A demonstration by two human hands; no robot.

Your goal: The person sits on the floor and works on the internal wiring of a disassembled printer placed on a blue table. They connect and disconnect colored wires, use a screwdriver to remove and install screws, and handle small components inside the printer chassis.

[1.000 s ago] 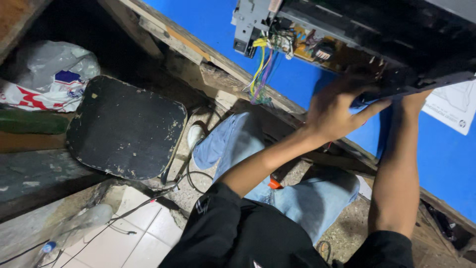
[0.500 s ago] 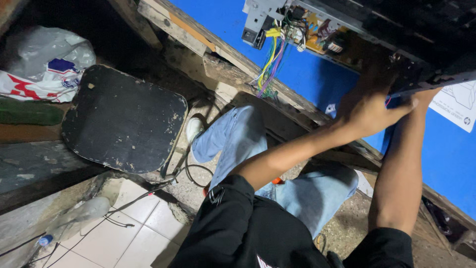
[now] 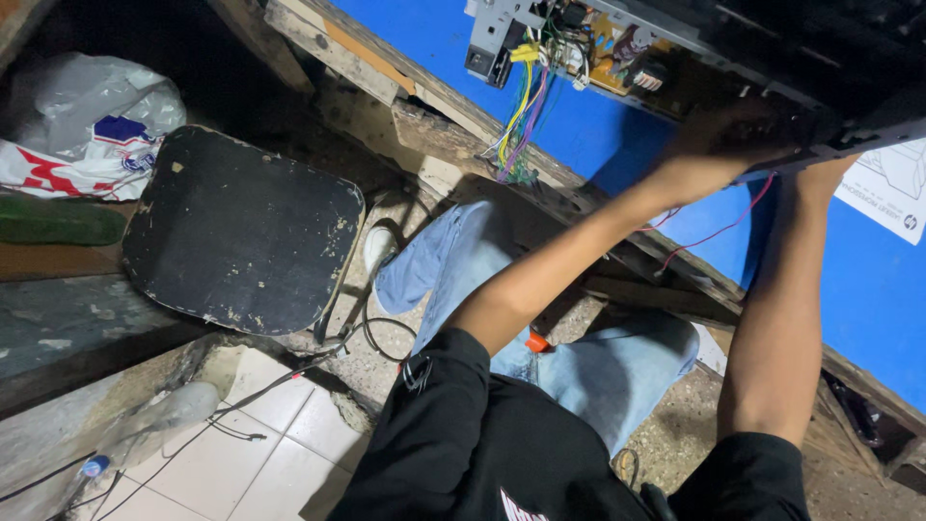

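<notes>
A dark electronic device (image 3: 820, 58) with its casing open lies on a blue tabletop (image 3: 617, 145). A circuit board and a bundle of yellow, green and purple wires (image 3: 521, 106) show at its left end. My left hand (image 3: 719, 145), blurred, grips the device's lower edge. My right hand (image 3: 828, 166) holds the same edge further right, with its fingers tucked under the device and mostly hidden. A thin red wire (image 3: 714, 232) hangs from the device between my arms.
A worn black stool seat (image 3: 241, 232) stands at the left, with plastic bags (image 3: 92, 135) beyond it. Cables (image 3: 289, 381) trail over the tiled floor. The table's rough wooden edge (image 3: 453, 121) runs diagonally. A white printed sheet (image 3: 892, 188) lies at the right. An orange object (image 3: 536, 342) rests by my jeans.
The view has swung, so the device and both hands sit higher and further right. My left hand has slid along the device's lower edge. Both hands keep their hold.
</notes>
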